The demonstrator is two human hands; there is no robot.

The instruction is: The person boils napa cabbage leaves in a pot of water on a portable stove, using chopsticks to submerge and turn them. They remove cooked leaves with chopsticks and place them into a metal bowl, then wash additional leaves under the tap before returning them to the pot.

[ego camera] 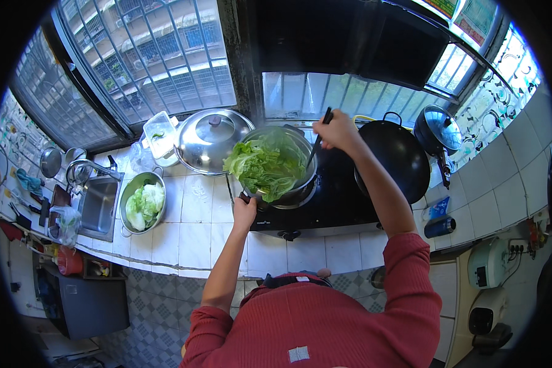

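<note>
A steaming metal pot (309, 177) stands on the left burner of a black gas hob (336, 207). Leafy green lettuce (267, 163) fills it and hangs over its left and front rim. My left hand (245, 213) is closed around a dark handle (244, 197) at the front left of the pot; whether it belongs to the pot or to a utensil under the leaves cannot be told. Above the pot's right side, my right hand (336, 131) grips black chopsticks (319, 140), their tips down at the lettuce by the inner right wall.
Left of the pot lie a large steel lid (215, 138) and a plastic container (160, 136). A metal colander (125, 202) of pale lettuce stands beside the sink (97, 207). To the right are a black wok (395, 161), a lidded saucepan (437, 129) and a blue bottle (439, 227).
</note>
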